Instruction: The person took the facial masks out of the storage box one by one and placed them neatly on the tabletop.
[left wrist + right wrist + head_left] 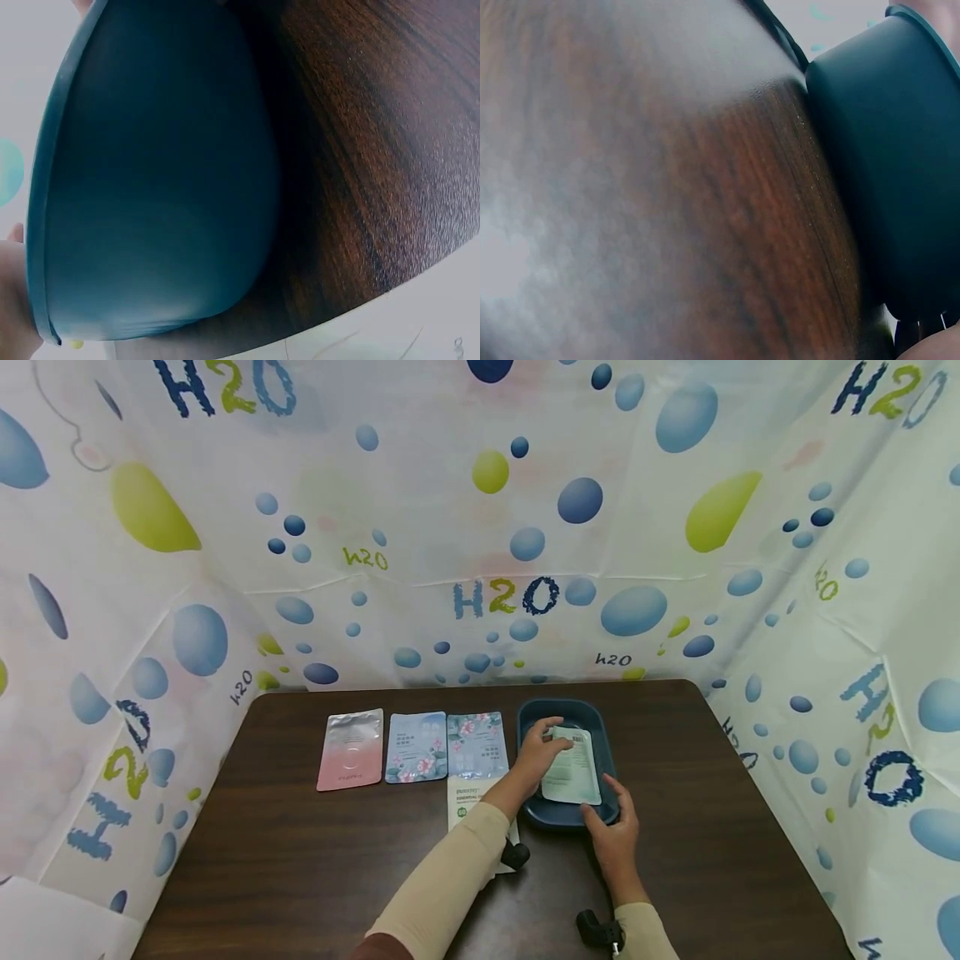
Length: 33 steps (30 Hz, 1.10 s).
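Item: 1 blue tray [531, 727], on the table [262, 860], right of its middle and close to its far edge.

Contents: 1 pale green packet [572, 777], printed, lying in the tray, its near end towards the tray's near right corner.

Left hand [534, 753]: across the tray's left edge, fingertips bent over the packet's far left corner, with a gap between 2 of them; cannot tell whether they pinch it.

Right hand [617, 827]: at the tray's near right corner, thumb and forefinger spread apart, 1 to each side of that corner; no firm hold shows.

Also on the table, left of the tray, along the far edge: 1 pink and silver packet [349, 760]; 2 flowered packets, the left one [416, 752] and the right one [477, 747], side by side; 1 white packet [465, 795] at the right one's near edge, partly under the left forearm.

Risks, as judged:
1. Packet slips or creases, if the left fingertips have only its thin corner.
2. Tray slides or turns on the smooth table, if the left wrist bears on its edge while the right hand is so loosely set.
3. White packet is dragged out of line, if the left sleeve [450, 881] or the black wrist camera [516, 855] catches it.
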Motion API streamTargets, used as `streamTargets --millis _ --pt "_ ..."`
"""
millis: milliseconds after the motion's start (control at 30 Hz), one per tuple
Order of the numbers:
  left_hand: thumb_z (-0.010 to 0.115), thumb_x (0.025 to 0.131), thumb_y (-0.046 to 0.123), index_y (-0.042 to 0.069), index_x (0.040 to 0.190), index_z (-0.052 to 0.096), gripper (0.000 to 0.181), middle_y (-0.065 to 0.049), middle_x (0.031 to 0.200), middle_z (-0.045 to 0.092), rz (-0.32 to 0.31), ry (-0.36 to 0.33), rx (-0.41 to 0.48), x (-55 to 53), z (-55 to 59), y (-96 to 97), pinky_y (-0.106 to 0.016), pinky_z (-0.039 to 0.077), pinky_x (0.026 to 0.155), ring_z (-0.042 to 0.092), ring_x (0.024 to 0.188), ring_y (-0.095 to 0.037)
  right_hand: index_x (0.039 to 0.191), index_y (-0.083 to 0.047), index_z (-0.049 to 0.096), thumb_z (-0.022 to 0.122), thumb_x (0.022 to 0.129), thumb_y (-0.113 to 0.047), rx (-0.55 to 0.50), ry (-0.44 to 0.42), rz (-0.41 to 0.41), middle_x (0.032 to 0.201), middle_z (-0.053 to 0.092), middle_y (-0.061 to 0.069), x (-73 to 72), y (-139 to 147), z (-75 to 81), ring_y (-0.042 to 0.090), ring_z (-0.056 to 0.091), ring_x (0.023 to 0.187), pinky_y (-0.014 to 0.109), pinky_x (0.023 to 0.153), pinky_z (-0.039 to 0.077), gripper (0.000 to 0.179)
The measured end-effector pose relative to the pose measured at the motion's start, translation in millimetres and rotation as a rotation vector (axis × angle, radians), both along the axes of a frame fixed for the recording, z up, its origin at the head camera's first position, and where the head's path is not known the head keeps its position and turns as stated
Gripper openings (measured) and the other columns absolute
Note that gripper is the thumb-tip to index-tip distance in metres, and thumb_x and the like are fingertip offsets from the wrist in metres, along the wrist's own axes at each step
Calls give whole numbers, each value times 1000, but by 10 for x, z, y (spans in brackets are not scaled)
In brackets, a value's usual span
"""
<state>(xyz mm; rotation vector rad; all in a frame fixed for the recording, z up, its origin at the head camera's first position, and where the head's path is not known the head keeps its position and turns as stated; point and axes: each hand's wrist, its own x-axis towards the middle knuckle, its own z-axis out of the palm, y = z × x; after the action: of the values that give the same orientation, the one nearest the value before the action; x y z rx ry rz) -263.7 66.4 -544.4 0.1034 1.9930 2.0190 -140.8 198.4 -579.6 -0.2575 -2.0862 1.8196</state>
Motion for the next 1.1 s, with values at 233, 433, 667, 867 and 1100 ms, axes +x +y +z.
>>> streamTargets --millis 233,433,667,867,1100 --pt "71 93 15 15 147 56 56 -13 161 41 -73 30 22 5 5 -22 -56 39 118 39 148 -39 143 3 53 71 88 7 4 -5 -19 151 50 20 -18 7 -21 27 37 143 53 120 26 58" --pt "72 93 14 14 145 59 54 -13 161 43 -121 40 -17 26 23 -49 -58 36 119 35 151 -37 143 3 52 70 88 8 1 28 -16 152 48 22 -100 52 -243 34 32 147 66 121 19 58" --pt "72 94 18 9 147 56 56 -14 160 44 -141 35 -44 8 8 -46 -54 41 117 42 147 -35 142 -6 55 73 88 3 4 32 -29 151 49 14 -147 104 -396 12 36 140 59 120 23 58" --pt "70 95 23 7 154 46 65 -15 160 43 -160 7 -29 -3 14 -45 -50 42 116 48 143 -33 142 -5 56 74 87 2 8 34 -25 152 49 16 -146 111 -402 23 35 143 62 121 21 58" --pt "68 96 22 9 156 43 66 -13 165 36 -159 -1 3 -7 10 -56 -52 35 121 37 150 -33 143 -5 54 73 88 4 3 20 -25 152 49 15 -155 97 -381 22 34 143 61 122 21 58"
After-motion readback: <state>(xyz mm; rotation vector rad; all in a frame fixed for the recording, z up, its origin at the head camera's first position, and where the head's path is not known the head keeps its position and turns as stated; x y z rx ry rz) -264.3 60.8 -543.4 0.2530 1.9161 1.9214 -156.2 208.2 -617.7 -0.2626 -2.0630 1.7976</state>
